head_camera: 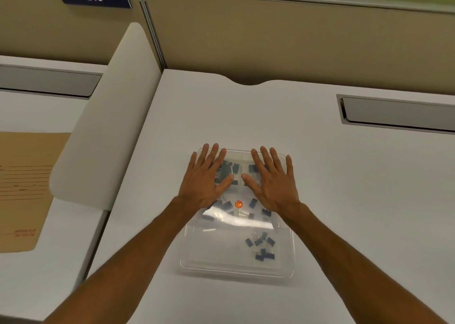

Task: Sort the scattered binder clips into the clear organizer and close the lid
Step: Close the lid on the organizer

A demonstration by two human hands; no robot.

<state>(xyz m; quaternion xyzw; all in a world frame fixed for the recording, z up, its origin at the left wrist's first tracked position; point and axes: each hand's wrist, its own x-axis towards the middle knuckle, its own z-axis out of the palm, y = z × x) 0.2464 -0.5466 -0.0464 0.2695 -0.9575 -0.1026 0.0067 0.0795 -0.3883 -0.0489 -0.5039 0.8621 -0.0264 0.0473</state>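
A clear plastic organizer (211, 264) lies on the white desk in front of me, its transparent lid (246, 153) down over it. Dark blue binder clips show through the plastic: large ones (230, 168) in the far compartments, medium ones (253, 204) in the middle, small ones (262, 246) near the front right. A small orange sticker (238, 204) sits on the lid's centre. My left hand (205, 178) and my right hand (272, 179) lie flat on the far half of the lid, palms down, fingers spread, holding nothing.
The white desk (344, 188) has a grey cable slot (396, 114) at the far right. A white divider panel (108, 116) rises at the left. Beyond it a brown envelope (27, 183) lies on the neighbouring desk. Beige partition walls stand behind, with a sign reading 246.
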